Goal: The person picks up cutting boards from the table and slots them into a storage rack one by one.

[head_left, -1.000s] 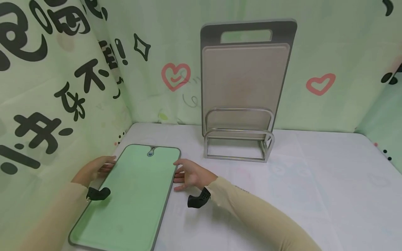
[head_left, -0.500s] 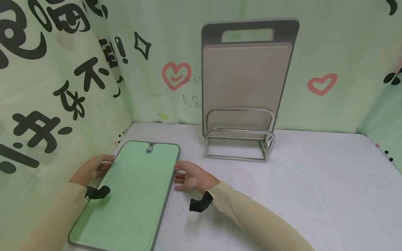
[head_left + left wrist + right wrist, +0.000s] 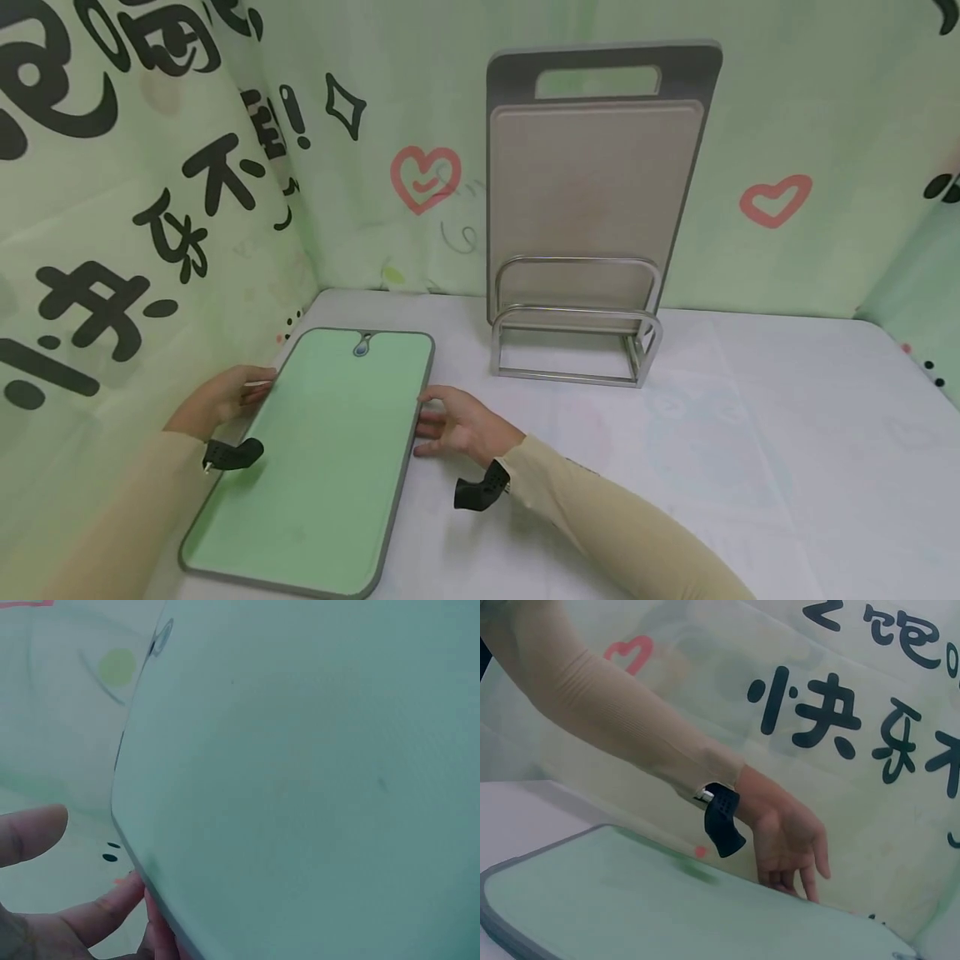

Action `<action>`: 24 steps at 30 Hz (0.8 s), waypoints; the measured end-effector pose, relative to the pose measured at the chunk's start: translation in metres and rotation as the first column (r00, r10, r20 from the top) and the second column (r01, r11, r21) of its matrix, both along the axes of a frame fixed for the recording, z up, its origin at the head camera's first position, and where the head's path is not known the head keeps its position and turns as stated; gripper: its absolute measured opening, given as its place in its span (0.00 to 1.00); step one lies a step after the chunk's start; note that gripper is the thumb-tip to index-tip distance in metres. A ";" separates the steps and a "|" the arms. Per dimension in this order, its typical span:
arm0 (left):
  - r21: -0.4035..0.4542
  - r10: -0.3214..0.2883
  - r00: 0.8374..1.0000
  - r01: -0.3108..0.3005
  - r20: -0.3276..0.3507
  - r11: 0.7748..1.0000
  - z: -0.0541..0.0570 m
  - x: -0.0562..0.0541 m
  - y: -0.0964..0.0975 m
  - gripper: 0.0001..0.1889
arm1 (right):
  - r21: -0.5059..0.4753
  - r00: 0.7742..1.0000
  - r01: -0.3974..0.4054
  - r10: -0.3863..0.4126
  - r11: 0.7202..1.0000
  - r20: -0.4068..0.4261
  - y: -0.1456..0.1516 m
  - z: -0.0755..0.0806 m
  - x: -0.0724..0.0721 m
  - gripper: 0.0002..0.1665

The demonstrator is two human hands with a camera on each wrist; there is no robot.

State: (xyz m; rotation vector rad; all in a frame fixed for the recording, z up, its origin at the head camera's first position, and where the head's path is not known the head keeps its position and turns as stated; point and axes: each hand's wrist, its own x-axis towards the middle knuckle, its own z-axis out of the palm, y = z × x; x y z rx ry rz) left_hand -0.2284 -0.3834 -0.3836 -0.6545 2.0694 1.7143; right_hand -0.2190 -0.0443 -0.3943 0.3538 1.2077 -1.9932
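A light green cutting board point(image 3: 315, 450) with a grey rim lies on the white table at the left, a small drop-shaped hole at its far end. My left hand point(image 3: 217, 402) touches its left edge. In the left wrist view that hand's thumb point(image 3: 34, 834) stands apart from the board while the fingers point(image 3: 97, 919) meet the edge. The right wrist view shows the left hand point(image 3: 789, 840) with fingers pointing down along the edge. On the other side, my right hand point(image 3: 471, 423) has its fingertips against the right edge, fingers loosely bent.
A metal rack point(image 3: 573, 377) stands at the back of the table point(image 3: 750, 433). In it a beige cutting board point(image 3: 592, 183) with a grey handle end stands upright. Green printed curtains point(image 3: 420, 83) enclose the left and back sides.
The green cutting board has slid a little toward the back of the table, and its near edge has come into view. Both hands stay at its sides.
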 end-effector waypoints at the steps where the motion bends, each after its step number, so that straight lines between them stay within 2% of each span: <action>1: 0.020 0.003 1.000 -0.003 0.007 1.000 0.000 -0.001 0.000 0.07 | 0.007 1.000 0.011 -0.011 1.000 -0.011 0.000 0.000 -0.001 0.25; 5: 0.052 0.025 0.998 -0.028 0.053 0.998 0.003 -0.002 0.003 0.10 | 0.015 0.999 0.013 -0.013 1.000 -0.042 0.000 -0.002 -0.003 0.20; 9: 0.059 0.029 0.993 -0.036 0.112 0.998 0.005 -0.002 0.005 0.23 | 0.006 0.997 -0.006 0.006 1.000 -0.072 0.003 -0.005 -0.005 0.22; 11: 0.069 0.015 0.991 -0.025 0.132 0.997 0.006 -0.001 0.005 0.26 | 0.010 0.996 -0.007 0.008 1.000 -0.088 0.003 -0.007 -0.005 0.25; 12: 0.077 0.002 0.992 -0.012 0.130 0.997 0.006 -0.001 0.004 0.24 | 0.013 0.996 -0.006 0.007 1.000 -0.094 0.004 -0.008 -0.006 0.26; 14: 0.091 -0.040 0.993 0.030 0.113 0.995 0.005 0.000 0.001 0.13 | 0.015 0.995 0.003 -0.002 1.000 -0.095 0.004 -0.009 -0.006 0.28; 16: 0.099 -0.075 0.993 0.066 0.089 0.993 0.004 0.001 -0.003 0.05 | 0.012 0.996 0.021 -0.020 1.000 -0.082 0.005 -0.010 -0.006 0.26; 19: 0.080 -0.110 0.993 0.106 0.047 0.991 0.002 0.002 -0.007 0.09 | 0.011 0.996 0.028 -0.027 1.000 -0.080 0.005 -0.012 -0.005 0.22; 21: 0.036 -0.130 0.991 0.128 0.030 0.991 0.001 0.002 -0.008 0.18 | 0.016 0.996 0.026 -0.025 1.000 -0.085 0.006 -0.012 -0.004 0.20; 24: -0.034 -0.162 0.987 0.162 0.008 0.986 0.000 0.002 -0.009 0.30 | 0.033 0.995 0.014 -0.011 0.999 -0.103 0.005 -0.012 -0.003 0.21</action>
